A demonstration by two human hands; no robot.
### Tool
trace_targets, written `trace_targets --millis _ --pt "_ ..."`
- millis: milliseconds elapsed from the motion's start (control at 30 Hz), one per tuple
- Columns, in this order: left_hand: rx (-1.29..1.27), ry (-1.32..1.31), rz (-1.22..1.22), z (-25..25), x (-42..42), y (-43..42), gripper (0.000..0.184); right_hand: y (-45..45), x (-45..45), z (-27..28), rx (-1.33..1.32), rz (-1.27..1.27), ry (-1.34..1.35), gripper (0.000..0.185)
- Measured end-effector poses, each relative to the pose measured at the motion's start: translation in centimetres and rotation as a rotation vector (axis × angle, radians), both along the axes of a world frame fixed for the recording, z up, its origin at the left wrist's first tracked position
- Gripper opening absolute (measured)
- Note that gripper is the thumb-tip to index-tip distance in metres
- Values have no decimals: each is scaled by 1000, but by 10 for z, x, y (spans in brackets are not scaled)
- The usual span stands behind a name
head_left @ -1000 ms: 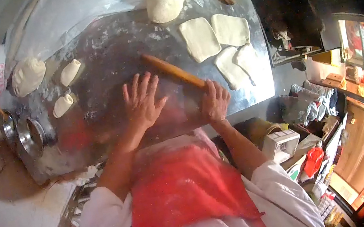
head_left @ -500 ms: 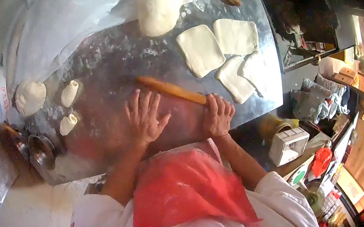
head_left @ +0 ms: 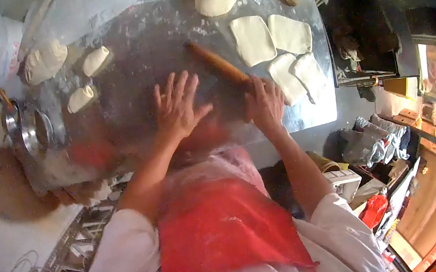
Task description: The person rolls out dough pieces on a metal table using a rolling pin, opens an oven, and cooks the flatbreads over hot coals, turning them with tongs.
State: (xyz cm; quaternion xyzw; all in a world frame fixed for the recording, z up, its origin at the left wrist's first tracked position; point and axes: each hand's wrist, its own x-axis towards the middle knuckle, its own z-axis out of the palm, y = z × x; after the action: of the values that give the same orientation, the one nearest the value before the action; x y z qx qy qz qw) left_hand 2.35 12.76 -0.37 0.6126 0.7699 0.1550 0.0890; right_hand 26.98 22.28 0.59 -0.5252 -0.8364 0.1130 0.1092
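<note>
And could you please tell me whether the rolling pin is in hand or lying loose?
In hand: the right hand is curled over the near end of the rolling pin.

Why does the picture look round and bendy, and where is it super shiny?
Head view: black corners and curved edges, probably from a very wide lens; head view again: pale glare on the metal table at its lower right corner, below the dough sheets.

Single head-worn view, wide and round-edged — facing forward and down, close over the apron, table beyond
</note>
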Motion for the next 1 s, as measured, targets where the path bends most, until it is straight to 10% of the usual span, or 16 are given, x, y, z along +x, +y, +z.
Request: trace_targets --millis 100,233,400,500,1000 --pt "-25 26 -66 4 2 -16 89 13 -5 -6 -105 3 71 41" --pt "150 -724 229 5 -26 -34 78 -21 0 36 -159 215 51 43" --pt "77 -212 203 55 -65 -53 67 -49 -41 65 -142 561 31 40" --pt "24 103 76 2 -86 -26 69 4 -83 3 -179 523 -3 57" --pt "-19 -95 64 -13 -106 32 76 44 -120 -13 -51 309 -89 77"
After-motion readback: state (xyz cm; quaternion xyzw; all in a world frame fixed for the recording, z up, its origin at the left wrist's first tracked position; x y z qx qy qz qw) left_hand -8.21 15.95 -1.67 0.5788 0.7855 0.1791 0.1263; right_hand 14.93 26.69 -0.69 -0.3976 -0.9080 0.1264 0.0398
